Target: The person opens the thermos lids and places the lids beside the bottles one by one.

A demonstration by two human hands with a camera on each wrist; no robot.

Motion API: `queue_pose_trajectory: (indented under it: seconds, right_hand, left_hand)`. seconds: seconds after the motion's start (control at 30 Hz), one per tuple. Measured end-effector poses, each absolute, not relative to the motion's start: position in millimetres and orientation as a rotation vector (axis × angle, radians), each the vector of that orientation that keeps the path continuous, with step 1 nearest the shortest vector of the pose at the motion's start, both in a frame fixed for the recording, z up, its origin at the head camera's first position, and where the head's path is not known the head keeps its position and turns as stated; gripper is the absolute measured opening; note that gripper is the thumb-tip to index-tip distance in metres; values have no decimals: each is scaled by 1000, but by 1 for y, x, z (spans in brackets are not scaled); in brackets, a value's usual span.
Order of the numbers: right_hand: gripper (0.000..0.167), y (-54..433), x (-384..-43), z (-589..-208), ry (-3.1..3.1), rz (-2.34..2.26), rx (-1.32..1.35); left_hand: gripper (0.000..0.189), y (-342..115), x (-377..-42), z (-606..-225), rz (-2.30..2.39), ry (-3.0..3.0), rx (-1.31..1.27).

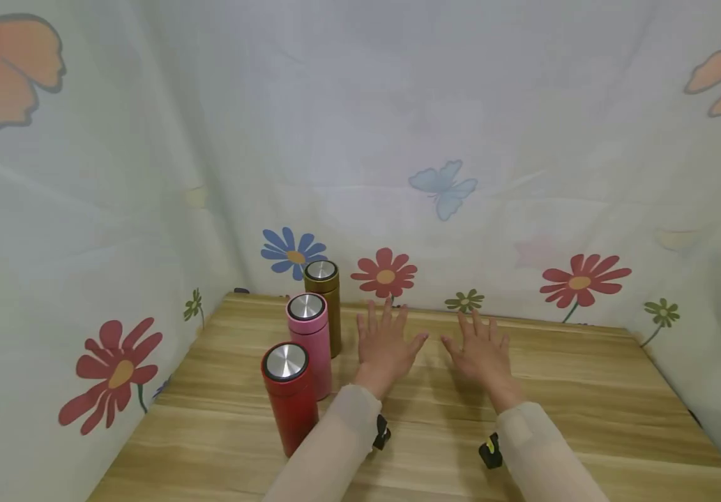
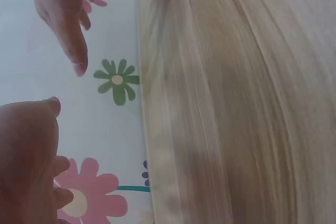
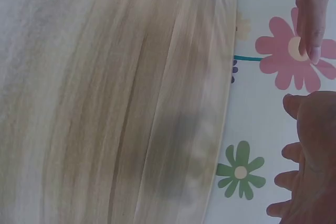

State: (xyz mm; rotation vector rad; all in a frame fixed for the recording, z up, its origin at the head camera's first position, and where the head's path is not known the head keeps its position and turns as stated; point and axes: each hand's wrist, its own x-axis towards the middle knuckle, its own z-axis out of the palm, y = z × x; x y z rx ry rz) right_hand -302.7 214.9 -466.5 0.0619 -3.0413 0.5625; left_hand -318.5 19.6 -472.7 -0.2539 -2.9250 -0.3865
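Observation:
Both hands are held out over the wooden table with fingers spread, palms down and nothing in them. In the head view the left hand is just right of three upright flasks with silver-topped lids. Nearest the person stands a red flask, partly covered by the left sleeve. Behind it comes a pink flask, then a gold-brown flask farthest back. The right hand is a short way to the right, apart from the left. In the left wrist view, the left hand appears below the other hand's fingers.
The wooden table ends at a white curtain printed with flowers and butterflies, which encloses the back and both sides. A small black device sits at each wrist, the left one and the right one.

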Motion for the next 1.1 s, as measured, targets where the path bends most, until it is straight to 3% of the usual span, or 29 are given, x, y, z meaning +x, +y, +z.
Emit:
queue_pose_trajectory:
  seconds: [1.1]
  right_hand:
    - [73,208,-257,-467,-2947,438,216]
  left_hand:
    - [76,17,-258,-472,-281,-2962,-462]
